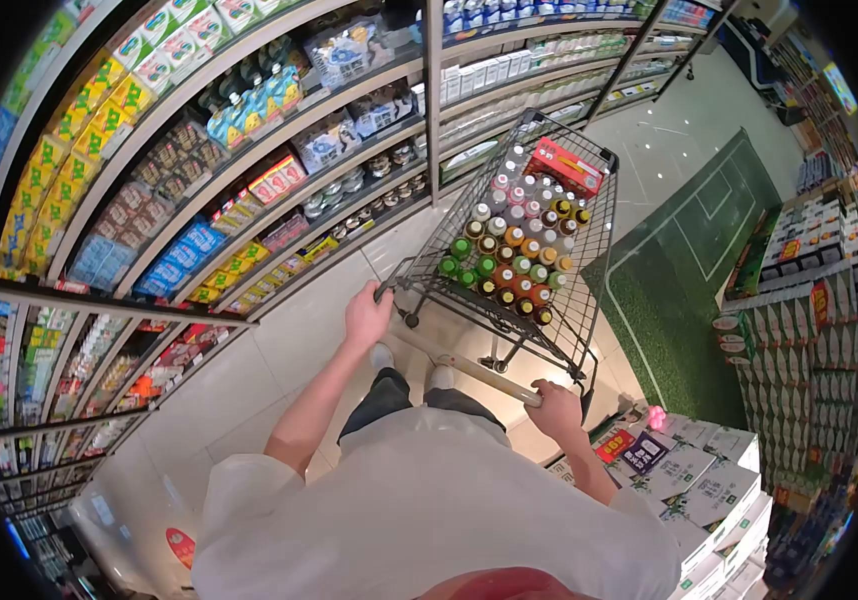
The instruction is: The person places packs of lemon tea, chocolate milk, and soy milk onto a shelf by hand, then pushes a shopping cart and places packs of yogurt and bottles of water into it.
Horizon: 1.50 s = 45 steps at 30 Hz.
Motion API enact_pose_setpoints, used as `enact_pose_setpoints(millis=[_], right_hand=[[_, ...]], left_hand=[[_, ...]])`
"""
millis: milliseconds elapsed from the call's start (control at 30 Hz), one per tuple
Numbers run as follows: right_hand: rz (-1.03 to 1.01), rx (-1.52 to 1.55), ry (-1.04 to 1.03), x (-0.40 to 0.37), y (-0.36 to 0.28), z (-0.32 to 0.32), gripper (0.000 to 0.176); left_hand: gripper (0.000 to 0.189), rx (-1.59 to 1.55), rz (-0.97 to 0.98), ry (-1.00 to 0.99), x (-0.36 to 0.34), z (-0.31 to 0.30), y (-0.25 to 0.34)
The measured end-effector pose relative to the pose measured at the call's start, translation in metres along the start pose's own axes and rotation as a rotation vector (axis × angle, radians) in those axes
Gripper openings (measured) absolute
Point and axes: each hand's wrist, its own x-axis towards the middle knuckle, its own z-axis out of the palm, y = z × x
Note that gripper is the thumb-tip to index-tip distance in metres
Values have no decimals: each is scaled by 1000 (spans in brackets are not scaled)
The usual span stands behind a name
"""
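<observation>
Cart (489, 323) is dead ahead of the body, long axis running away from the hands and slanting right, so its far end sits to the right of the near end. Both hands are on the handle (494, 378) at the near end: left hand (367, 315) curled round the left end, right hand (557, 412) wrapped round the right end. Handle is skewed: left hand sits farther forward, right hand nearer the body. Can't see the finger undersides. Load: bottles (515, 238) packed upright over most of the basket, red box (569, 165) at the far end. Left side is tight, shelves (433, 110) run just beside the cart. Right side: green mat (684, 230) on the floor (289, 345) next to the cart, stacked white boxes (684, 475) near the right hand and forearm. Shoes (442, 377) are close behind the cart's near end.
</observation>
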Motion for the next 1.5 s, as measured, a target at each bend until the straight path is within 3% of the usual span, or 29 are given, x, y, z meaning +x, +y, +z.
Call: enact_pose_setpoints(millis=[367, 500, 667, 833, 1000, 1300, 1400, 1500], right_hand=[[-47, -71, 58, -22, 18, 5, 34], [-119, -84, 130, -34, 30, 8, 32], [-153, -179, 206, -47, 50, 15, 33], [-225, -264, 317, -73, 65, 22, 27], [-268, -301, 294, -92, 79, 27, 25], [-401, -384, 249, -119, 129, 23, 25], [-434, -402, 208, -127, 141, 16, 28], [-527, -380, 205, -126, 161, 9, 30]], left_hand=[[32, -18, -71, 67, -41, 7, 11], [34, -129, 7, 92, -66, 11, 1], [36, -100, -85, 72, -105, 17, 2], [35, -198, -11, 139, -149, 20, 2], [40, -220, -64, 120, -189, 24, -8], [32, -289, -77, 104, -292, 34, -10], [37, -360, -20, 87, -325, 40, -11], [46, -117, 231, 171, -352, 50, -9]])
